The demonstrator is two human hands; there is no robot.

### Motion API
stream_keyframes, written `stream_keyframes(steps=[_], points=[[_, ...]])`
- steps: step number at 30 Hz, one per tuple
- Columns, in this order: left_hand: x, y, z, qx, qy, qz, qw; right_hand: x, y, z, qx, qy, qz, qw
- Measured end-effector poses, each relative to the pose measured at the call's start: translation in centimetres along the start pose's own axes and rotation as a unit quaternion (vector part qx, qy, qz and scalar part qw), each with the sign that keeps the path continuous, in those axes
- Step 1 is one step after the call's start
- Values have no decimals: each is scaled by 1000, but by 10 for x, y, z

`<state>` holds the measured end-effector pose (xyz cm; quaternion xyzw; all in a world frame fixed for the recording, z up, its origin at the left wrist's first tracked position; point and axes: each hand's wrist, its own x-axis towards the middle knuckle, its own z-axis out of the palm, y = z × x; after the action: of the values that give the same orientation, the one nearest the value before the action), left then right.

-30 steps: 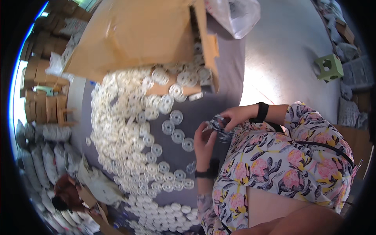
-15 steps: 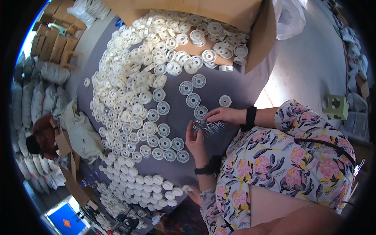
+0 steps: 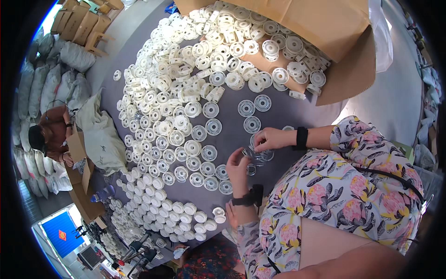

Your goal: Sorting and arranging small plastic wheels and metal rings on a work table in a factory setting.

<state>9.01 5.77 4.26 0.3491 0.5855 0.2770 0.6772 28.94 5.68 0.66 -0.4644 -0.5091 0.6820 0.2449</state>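
My left hand (image 3: 238,169) has its thumb and fingers pinched on shiny thin metal wire rings (image 3: 249,152), which look like loose coil springs. My right hand (image 3: 275,139) lies just to the right, its fingers closed over more of the same wire rings. A ring (image 3: 251,170) shows apart beside the left fingertips. Just beyond the hands lie round white plastic discs with recessed centres, among them a disc (image 3: 252,124) and a disc (image 3: 246,108); one is partly hidden by the right hand.
A big heap of white plastic discs (image 3: 158,88) spills from a cardboard box (image 3: 346,81) over the grey tabletop (image 3: 230,135). Rows of round white caps (image 3: 174,216) stand at the near left. A co-worker's hand (image 3: 231,216) is by them. Another person (image 3: 53,130) sits at far left near cartons.
The whole view has shifted, so the heap and box sit further right and lower. My hands still work at the wire rings, with one ring now showing apart from the bunch.
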Motion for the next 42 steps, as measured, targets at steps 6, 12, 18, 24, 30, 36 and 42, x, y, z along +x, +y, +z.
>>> stream_keyframes(steps=[6, 12, 18, 24, 30, 36, 42], points=[[32, 26, -20, -32, 16, -145, 989, 11, -6, -11, -145, 38, -56, 987], [46, 50, -9, 93, -85, 26, 992, 21, -6, -25, 220, -9, 170, 960], [61, 46, -17, 114, -168, 31, 979, 30, -2, -24, 250, -48, 186, 949], [68, 27, -27, 54, -91, -23, 994, 37, 0, -13, 26, 16, 64, 998], [99, 42, -35, -56, -90, -225, 969, 38, -16, -21, -395, 80, -59, 913], [155, 58, -35, 325, 60, 127, 935, 27, 4, -54, -306, 233, 19, 923], [189, 52, -22, 610, 46, 295, 734, 30, -3, -54, -200, 204, 66, 956]])
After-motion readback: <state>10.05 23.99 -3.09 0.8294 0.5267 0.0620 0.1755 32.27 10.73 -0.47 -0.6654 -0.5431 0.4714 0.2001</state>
